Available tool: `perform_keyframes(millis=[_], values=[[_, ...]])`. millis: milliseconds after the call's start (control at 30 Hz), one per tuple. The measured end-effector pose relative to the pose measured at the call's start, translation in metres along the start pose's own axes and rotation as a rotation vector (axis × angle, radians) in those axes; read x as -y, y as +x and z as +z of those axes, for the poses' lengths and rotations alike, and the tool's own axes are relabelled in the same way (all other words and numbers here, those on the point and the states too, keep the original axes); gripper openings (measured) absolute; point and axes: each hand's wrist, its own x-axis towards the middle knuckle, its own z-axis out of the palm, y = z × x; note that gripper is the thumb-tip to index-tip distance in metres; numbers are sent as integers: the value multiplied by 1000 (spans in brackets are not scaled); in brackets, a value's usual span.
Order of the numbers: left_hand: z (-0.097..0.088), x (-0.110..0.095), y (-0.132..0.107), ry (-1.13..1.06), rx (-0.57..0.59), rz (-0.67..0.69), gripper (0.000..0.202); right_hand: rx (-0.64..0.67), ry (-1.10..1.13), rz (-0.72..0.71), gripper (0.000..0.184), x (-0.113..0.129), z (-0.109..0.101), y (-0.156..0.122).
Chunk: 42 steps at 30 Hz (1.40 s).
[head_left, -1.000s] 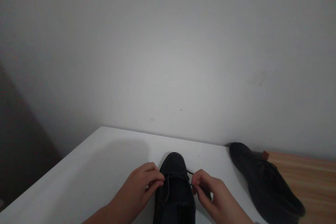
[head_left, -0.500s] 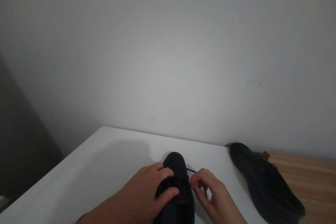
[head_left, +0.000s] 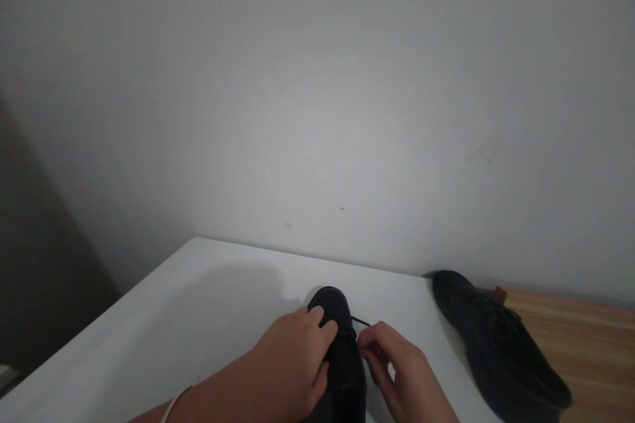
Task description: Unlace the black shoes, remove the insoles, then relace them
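A black shoe [head_left: 343, 370] lies with its toe pointing away from me, its heel end cut off by the lower edge of the view. Over its left side rests my left hand [head_left: 302, 357], fingers bent across the lacing area; whether they pinch a lace there is hidden. Just right of the shoe, my right hand [head_left: 391, 357] is closed, thumb and fingers pinching a thin black shoelace [head_left: 361, 322]. The lace runs taut from the shoe's lacing to those fingers.
The shoe stands on a white table [head_left: 223, 304] against a pale wall [head_left: 317, 112]. To the right lies a second black shoe [head_left: 496, 350], partly beside a wood-grain board [head_left: 590, 337]. A light band [head_left: 174, 403] circles my left wrist.
My left hand has shifted right and forward over the shoe, its thumb drawn in from the opening. The right hand keeps its pinch on the lace, almost in place.
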Motion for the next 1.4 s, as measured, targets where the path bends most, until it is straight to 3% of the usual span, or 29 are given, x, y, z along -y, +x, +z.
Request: perform_keyframes(millis=[133, 333, 500, 600, 800, 1100, 1267, 1400], values=[[0, -1, 0, 24, 14, 20, 35, -23, -112, -42, 24, 6, 0, 3], [-4, -1, 2, 53, 55, 16, 35, 34, 110, 49, 14, 14, -9, 6], [1, 0, 4, 69, 60, 33, 32, 99, 176, 75, 23, 27, -23, 4], [4, -1, 6, 78, 50, 7, 35, 173, -18, 34, 38, 39, -26, 7], [4, -11, 11, 142, 119, -98, 31, 351, -495, 108, 39, 65, -18, 28], [31, -8, 21, 154, -28, -137, 37, 294, -686, 8, 32, 75, -11, 43], [6, -10, 12, 142, -65, -17, 22, 151, -570, -10, 31, 66, -15, 39], [-28, -9, 0, -127, -237, 34, 19, -6, -101, -57, 17, 71, -37, 35]])
